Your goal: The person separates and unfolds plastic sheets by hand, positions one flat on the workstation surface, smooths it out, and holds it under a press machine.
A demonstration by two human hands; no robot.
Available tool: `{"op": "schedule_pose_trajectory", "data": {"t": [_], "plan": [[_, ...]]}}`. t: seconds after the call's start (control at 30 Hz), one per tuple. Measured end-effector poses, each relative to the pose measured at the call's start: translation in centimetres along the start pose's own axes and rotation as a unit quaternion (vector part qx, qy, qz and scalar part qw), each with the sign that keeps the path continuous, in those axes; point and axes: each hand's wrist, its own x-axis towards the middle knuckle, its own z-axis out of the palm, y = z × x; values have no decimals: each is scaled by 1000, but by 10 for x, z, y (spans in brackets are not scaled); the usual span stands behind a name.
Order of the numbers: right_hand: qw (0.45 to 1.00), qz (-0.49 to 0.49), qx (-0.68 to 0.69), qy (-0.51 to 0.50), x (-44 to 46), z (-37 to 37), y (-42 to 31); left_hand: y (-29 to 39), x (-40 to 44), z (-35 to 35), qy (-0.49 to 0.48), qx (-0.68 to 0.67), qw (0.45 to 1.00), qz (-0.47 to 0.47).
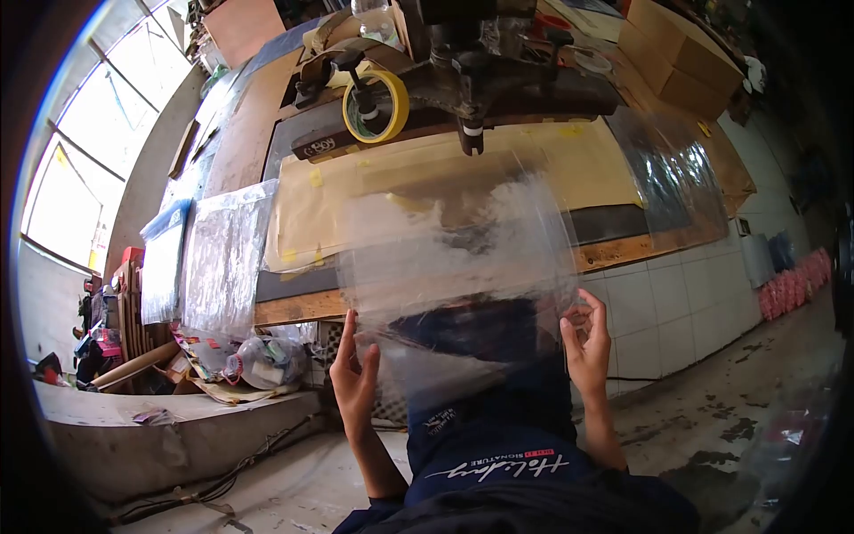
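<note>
A clear plastic sheet or bag (454, 258) spans the space between my hands, over the front edge of the workbench. My left hand (356, 378) is at its lower left edge, thumb and fingers apart, the plastic beside the fingertips. At the right edge, my right hand (585, 343) pinches the plastic between thumb and fingers. Behind the sheet lies tan paper (311, 209) on the bench, under a dark machine bar (534, 111). A roll of yellow tape (398, 107) hangs on a knob of the machine.
Stacks of clear plastic bags hang over the bench edge at left (227, 254) and right (680, 178). A cardboard box (680, 58) stands at the back right. Below left are clutter and a bag of scraps (271, 360). Pink bundles (794, 285) lie at far right.
</note>
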Motion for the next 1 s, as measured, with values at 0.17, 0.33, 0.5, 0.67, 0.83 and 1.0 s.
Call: {"op": "schedule_pose_trajectory", "data": {"t": [0.17,0.33,0.5,0.67,0.83,1.0], "plan": [[994,-77,-52,64,5,6,2,1,0,1,8,-7,999,-40],[995,-37,-22,87,8,4,0,-7,2,0,20,2,1000,-13],[994,-45,-85,51,11,-3,-4,-5,1,3,30,-23,999,-8],[984,-101,-142,47,38,-6,-14,-5,1,8,46,-27,999,-3],[958,-157,-239,37,69,0,-20,-2,2,19,55,-48,997,1],[992,8,-126,-30,85,-6,-30,-13,3,16,61,-61,996,2]]}}
